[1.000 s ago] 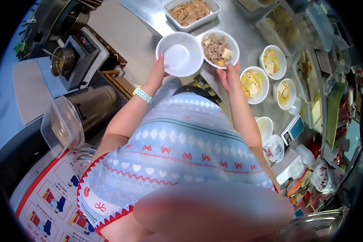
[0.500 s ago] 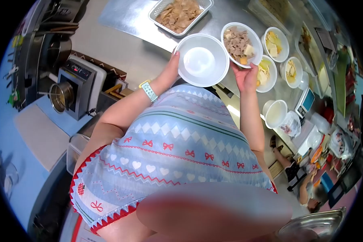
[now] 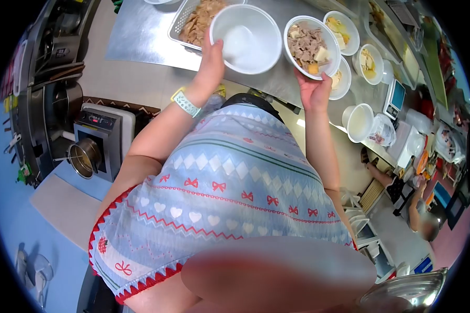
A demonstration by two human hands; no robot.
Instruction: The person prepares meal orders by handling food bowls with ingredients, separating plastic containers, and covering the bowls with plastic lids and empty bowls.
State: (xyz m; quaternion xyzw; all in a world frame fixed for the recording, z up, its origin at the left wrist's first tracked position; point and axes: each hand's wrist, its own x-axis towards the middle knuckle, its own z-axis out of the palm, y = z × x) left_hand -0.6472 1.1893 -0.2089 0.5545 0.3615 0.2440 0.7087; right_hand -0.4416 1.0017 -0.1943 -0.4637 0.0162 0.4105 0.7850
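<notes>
Evidently, we have both hands out over the near edge of a brushed-steel table, a bowl in each. Our left hand, with a pale green patterned watch strap at the wrist, grasps a round white plastic bowl by its left side, thumb against the rim; the bowl's inner base faces up towards us.

Our right hand grasps the near rim of a white food-filled bowl, which holds greyish-brown meat slices, pale cream cubes and an orange piece. We see the two bowls side by side, close together; we cannot tell whether either rests on the table.

Behind the left-hand bowl, and partly hidden by it, we see a white perforated plastic basket of thin brown slices. To the right we have three white bowls of yellow and cream food, the nearest partly covered by the meat bowl. Beyond them are a small digital scale and, near it, a white round tub. Well off to our left, we see a steel saucepan.
</notes>
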